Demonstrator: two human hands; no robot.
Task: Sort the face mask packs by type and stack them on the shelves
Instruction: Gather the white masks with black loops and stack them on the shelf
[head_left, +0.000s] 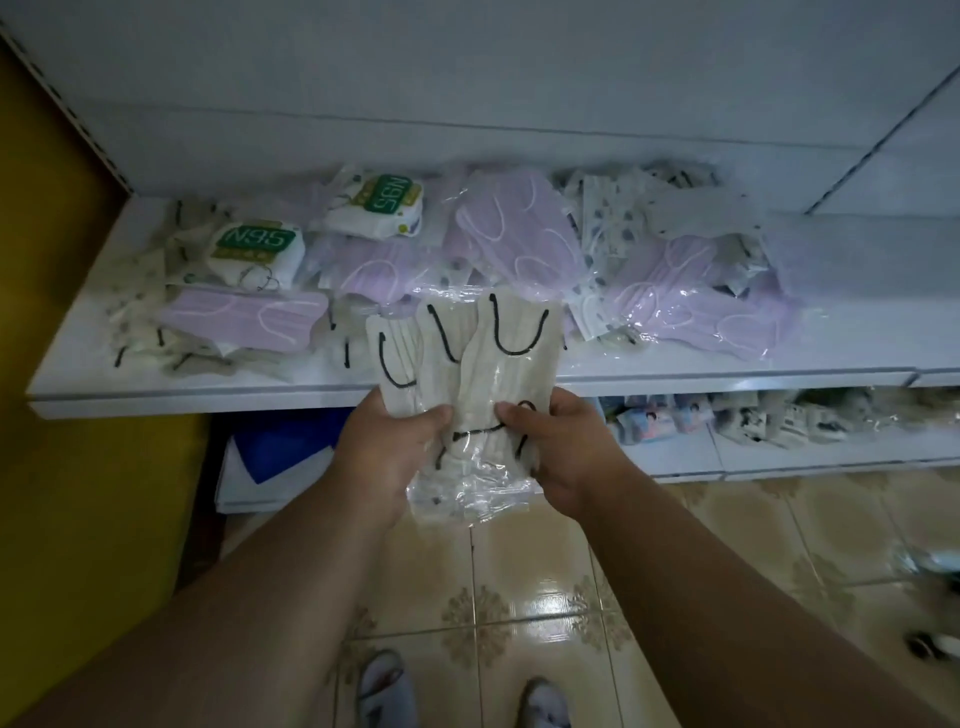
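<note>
Beige packs (467, 374) with black loops, lilac packs (511, 234), green-labelled N95 packs (257, 249), white shelf (675, 376).

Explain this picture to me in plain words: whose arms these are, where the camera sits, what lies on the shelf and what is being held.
There is no machine here. A person wears one camera on the head, looking down, so the arms entering from below are that person's own. The left hand and the right hand together grip a bunch of beige mask packs with black ear loops, sealed in clear plastic, in front of a white shelf. On that shelf lie unsorted packs: two white N95 packs at the left, lilac mask packs across the middle and right, and patterned white ones further back. A lower shelf holds more packs, too dim to identify. Below are a tiled floor and the person's slippers.
</note>
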